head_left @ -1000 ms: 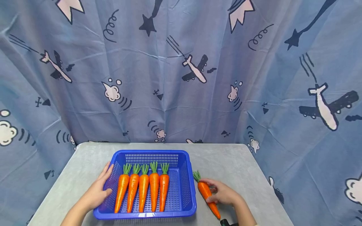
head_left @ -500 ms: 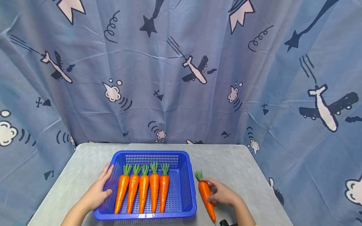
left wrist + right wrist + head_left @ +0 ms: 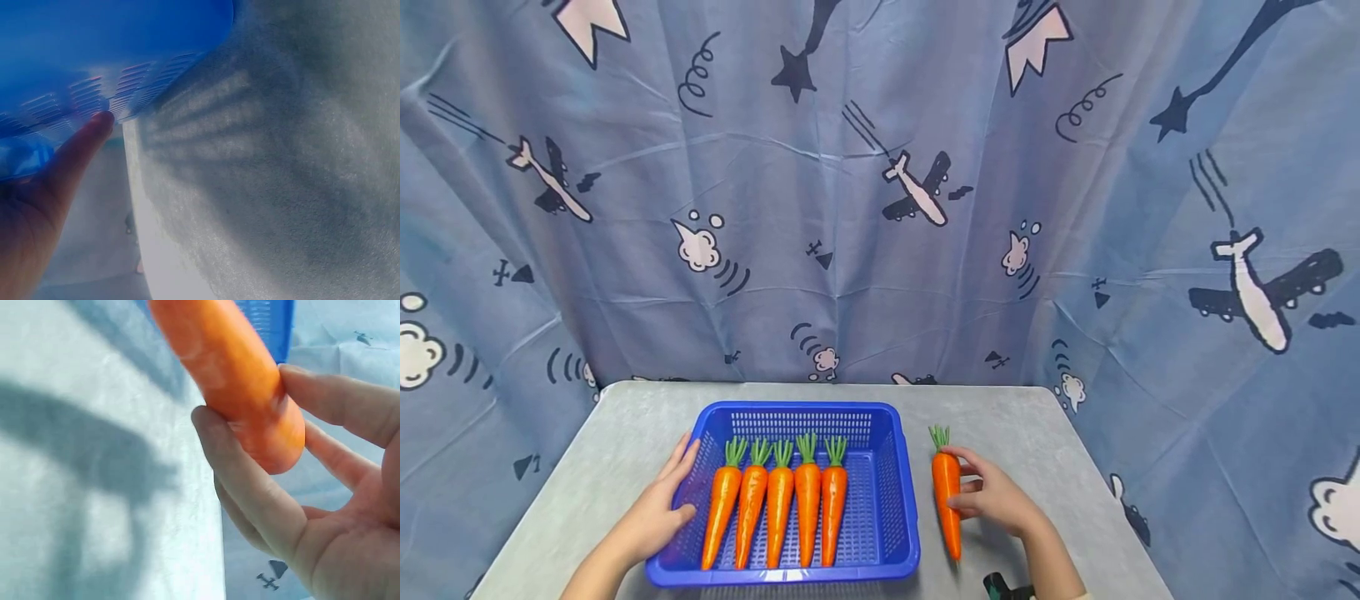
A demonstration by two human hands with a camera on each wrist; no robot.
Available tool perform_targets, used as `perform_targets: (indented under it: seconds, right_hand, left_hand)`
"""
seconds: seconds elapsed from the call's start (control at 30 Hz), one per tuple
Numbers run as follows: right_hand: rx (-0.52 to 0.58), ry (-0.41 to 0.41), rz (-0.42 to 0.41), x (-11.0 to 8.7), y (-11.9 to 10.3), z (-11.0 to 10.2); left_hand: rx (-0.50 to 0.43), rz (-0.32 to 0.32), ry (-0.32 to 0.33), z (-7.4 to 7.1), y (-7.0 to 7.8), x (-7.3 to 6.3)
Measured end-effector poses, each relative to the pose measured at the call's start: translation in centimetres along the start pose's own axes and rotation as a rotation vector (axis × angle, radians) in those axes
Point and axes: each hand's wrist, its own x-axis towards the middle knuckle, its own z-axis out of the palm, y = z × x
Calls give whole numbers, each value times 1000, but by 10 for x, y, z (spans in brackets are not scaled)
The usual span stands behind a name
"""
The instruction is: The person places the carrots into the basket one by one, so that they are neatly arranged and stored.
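A blue plastic basket with slotted walls holds several orange carrots with green tops, lying side by side. My left hand holds its left side, the thumb over the rim; in the left wrist view a finger lies against the outer slotted wall. To the right of the basket, my right hand grips another carrot between thumb and fingers, its green top pointing away and its tip toward me. In the right wrist view, the fingers are around the carrot's thick end.
The pale grey table has its back edge close to a blue patterned curtain. A dark object shows below my right wrist at the frame's bottom. Slotted shadows fall on the table in the left wrist view.
My right hand has moved away from me with its carrot, which has turned from slanting to nearly straight. My left hand and the basket have stayed put.
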Motion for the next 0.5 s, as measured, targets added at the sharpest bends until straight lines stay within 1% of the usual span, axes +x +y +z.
perform_targets:
  seconds: [0.27, 0.5]
  right_hand:
    - [81, 81, -81, 1, -23, 1]
    - [82, 83, -157, 2, -44, 6]
  left_hand:
    - [-15, -12, -8, 0, 0, 0]
    - [-8, -8, -3, 0, -1, 0]
